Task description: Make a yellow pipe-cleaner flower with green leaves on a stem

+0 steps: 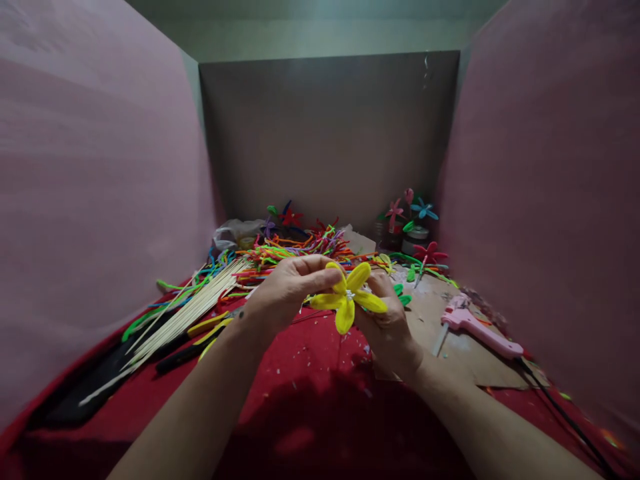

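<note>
A yellow pipe-cleaner flower (349, 297) with several looped petals is held up between both my hands above the red cloth (310, 373). My left hand (285, 288) pinches its upper petals with curled fingers. My right hand (384, 319) is closed around the flower's lower side from behind, its fingers partly hidden by the petals. A small silvery tie shows at the flower's centre.
A heap of coloured pipe cleaners (295, 252) lies behind the hands. A bundle of wooden skewers (185, 313) is on the left. A pink glue gun (475, 325) rests on cardboard at right. Finished flowers (410, 217) stand in jars at the back. Pink walls close in both sides.
</note>
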`<move>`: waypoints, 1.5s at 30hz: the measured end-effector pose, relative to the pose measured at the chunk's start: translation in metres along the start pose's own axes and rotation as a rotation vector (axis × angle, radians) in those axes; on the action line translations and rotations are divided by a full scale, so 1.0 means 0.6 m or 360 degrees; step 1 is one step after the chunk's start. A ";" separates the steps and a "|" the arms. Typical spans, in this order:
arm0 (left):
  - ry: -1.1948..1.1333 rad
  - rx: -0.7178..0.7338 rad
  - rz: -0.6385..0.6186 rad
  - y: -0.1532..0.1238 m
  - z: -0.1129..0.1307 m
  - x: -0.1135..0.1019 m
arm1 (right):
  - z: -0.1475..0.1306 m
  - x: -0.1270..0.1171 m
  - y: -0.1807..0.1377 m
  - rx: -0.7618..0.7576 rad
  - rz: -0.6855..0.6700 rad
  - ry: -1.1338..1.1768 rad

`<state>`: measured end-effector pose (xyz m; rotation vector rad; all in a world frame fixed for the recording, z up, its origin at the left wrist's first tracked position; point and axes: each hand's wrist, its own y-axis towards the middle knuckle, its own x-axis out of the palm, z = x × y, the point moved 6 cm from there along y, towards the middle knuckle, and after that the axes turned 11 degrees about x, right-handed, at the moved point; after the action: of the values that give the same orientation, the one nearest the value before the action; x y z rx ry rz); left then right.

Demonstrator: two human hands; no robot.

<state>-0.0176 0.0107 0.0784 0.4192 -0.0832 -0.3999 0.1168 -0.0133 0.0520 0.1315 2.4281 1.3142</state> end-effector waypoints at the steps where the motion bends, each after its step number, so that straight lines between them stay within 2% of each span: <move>1: 0.0089 -0.0056 -0.0013 -0.002 0.005 0.007 | -0.002 0.000 0.000 -0.0022 -0.0004 -0.0036; 5: 0.0172 -0.0156 0.0086 -0.004 0.012 0.014 | -0.005 0.001 0.000 -0.0067 0.0003 -0.0087; 14: -0.0418 -0.0530 0.0224 -0.004 -0.037 0.004 | -0.018 0.005 -0.006 -0.0134 -0.0057 -0.0157; 17: -0.0456 -0.0515 0.0234 -0.007 -0.034 0.007 | -0.021 0.006 -0.007 -0.0146 -0.0097 -0.0174; 24: -0.0371 -0.0425 0.0237 -0.009 -0.015 0.016 | -0.017 0.004 -0.007 -0.0140 -0.0038 -0.0195; 34: -0.0033 -0.0263 0.0097 -0.014 -0.012 -0.021 | -0.008 0.006 -0.005 -0.0056 -0.0051 -0.0166; 39: -0.0026 -0.0222 0.0119 -0.015 -0.002 -0.017 | -0.013 0.010 -0.005 -0.0072 -0.0107 -0.0189; 45: -0.0022 -0.0342 -0.0014 -0.006 -0.003 -0.003 | -0.014 0.010 -0.008 -0.0111 -0.0116 -0.0169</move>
<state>-0.0202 0.0090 0.0752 0.2049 -0.0509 -0.4159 0.1085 -0.0211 0.0509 0.0911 2.2744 1.3240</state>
